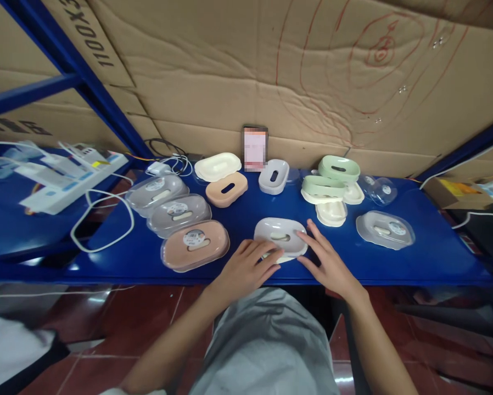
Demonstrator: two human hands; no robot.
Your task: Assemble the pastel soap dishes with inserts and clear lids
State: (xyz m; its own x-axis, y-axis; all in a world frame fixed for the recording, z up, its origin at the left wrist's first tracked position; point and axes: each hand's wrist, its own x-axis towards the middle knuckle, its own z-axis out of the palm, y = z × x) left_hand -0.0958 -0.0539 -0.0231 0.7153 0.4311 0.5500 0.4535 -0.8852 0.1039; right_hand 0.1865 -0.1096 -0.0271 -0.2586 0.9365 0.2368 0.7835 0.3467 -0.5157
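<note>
A pale grey-lavender oval plastic dish [267, 226] lies in front of me near the table's front edge. A cream piece [285, 258] peeks out under its near rim, and something pale shows through the slot in its floor. My left hand [252, 266] reaches over the dish's near left side, fingers stretched out and touching it. On the right rim rest the spread fingers of my right hand [326, 263]. Neither hand is wrapped round anything. To the left, nearest my left hand, sits a peach oval dish [217, 241] under a clear labelled cover.
Two grey covered dishes [178, 214] stand behind the peach one. Along the back are a cream tray [218, 166], a peach slotted dish [234, 181], a phone [255, 148], and stacked green dishes [340, 167]. Another covered grey dish [370, 227] lies right; a power strip [77, 184] lies left.
</note>
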